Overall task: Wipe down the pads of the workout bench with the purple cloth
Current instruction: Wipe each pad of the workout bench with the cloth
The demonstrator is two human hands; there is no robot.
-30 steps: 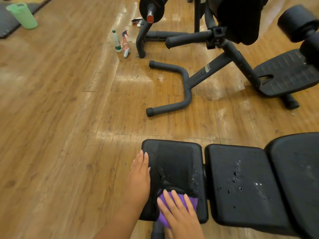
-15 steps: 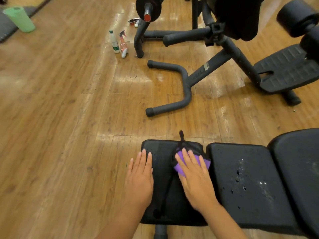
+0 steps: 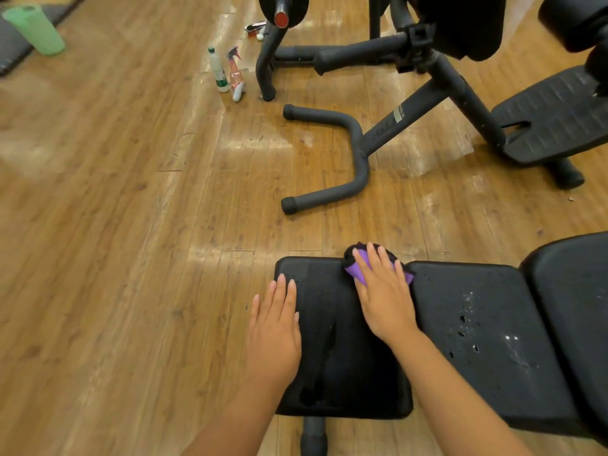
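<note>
The black workout bench lies across the lower right, with a small end pad (image 3: 332, 340), a middle pad (image 3: 487, 340) flecked with droplets and a third pad (image 3: 572, 291) at the right edge. My right hand (image 3: 383, 296) presses the purple cloth (image 3: 357, 269) flat on the far right corner of the end pad; most of the cloth is hidden under my fingers. My left hand (image 3: 274, 327) rests flat, fingers together, on the left edge of that pad. Wet streaks run down the pad between my hands.
Another black exercise machine (image 3: 437, 90) with a curved floor foot (image 3: 345, 159) and a ribbed footplate (image 3: 556, 116) stands beyond the bench. A white bottle (image 3: 218, 70) and a spray bottle (image 3: 236, 74) stand on the wood floor. A green cup (image 3: 34, 29) sits far left.
My right hand has slid the cloth from the near edge of the end pad up to its far right corner. My left hand has stayed on the pad's left edge.
</note>
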